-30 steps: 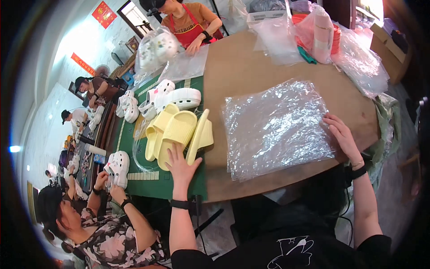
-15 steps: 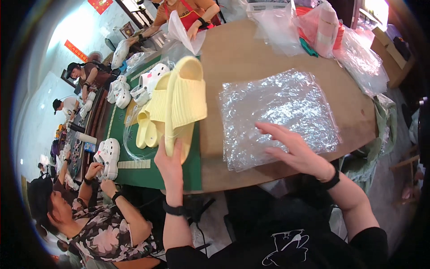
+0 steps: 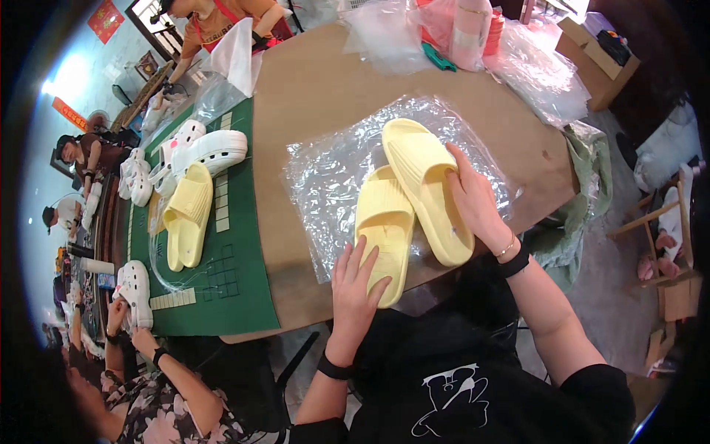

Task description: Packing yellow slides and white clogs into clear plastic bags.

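1. In the middle of the frame two pale yellow slide sandals lie side by side on a sheet of clear plastic bags [image 3: 333, 163], which is spread over the brown desk [image 3: 310, 81].
2. The left hand [image 3: 357, 285] lies flat, fingers spread and apart, on the near end of the left yellow slide [image 3: 384, 222]; it presses on it without gripping.
3. The right hand [image 3: 477, 200] rests over the outer edge of the right yellow slide [image 3: 421, 177], fingers curved along its side, thumb on top; whether it clamps the slide or only steadies it cannot be told.
4. The right slide overlaps the left slide's upper end, and the two touch along their inner sides.
5. Left of centre a green cutting mat [image 3: 244, 259] covers part of the desk. On it lies another yellow pair [image 3: 188, 214], stacked, partly inside a clear bag.
6. Just above that pair, on the mat, sit white clogs [image 3: 203, 148].
7. At the lower left of the frame another person's hands hold a white clog [image 3: 133, 285].
8. At the top of the frame a person in an orange top holds up a clear bag [image 3: 237, 52].
9. In the upper right more crumpled plastic bags [image 3: 532, 66] lie heaped on the desk, near a cardboard box [image 3: 595, 59].
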The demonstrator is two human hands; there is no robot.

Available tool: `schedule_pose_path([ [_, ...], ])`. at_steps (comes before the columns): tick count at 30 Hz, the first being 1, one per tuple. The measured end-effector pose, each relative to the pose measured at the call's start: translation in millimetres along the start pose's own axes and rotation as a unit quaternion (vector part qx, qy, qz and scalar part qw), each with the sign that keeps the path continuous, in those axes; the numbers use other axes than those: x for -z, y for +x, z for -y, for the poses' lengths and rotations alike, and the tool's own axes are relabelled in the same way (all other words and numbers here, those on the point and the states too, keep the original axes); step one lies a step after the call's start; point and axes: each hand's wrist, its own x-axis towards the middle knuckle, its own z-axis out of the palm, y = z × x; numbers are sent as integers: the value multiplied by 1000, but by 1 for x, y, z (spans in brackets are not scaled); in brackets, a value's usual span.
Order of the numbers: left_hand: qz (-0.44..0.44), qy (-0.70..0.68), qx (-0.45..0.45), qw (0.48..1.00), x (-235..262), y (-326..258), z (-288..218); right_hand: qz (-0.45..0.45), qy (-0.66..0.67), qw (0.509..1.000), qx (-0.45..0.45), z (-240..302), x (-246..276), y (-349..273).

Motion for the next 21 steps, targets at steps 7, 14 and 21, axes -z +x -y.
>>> schedule_pose_path([
  [7,-33,28,18,999,-9,-5,-2,-34,-124,989,70,-11,14,-28],
  [14,-30,13,62,998,-19,-4,-18,-51,-267,959,83,-7,7,-40],
  [21,-14,-56,82,995,-13,-9,-8,-47,-249,962,106,7,-4,-40],
])
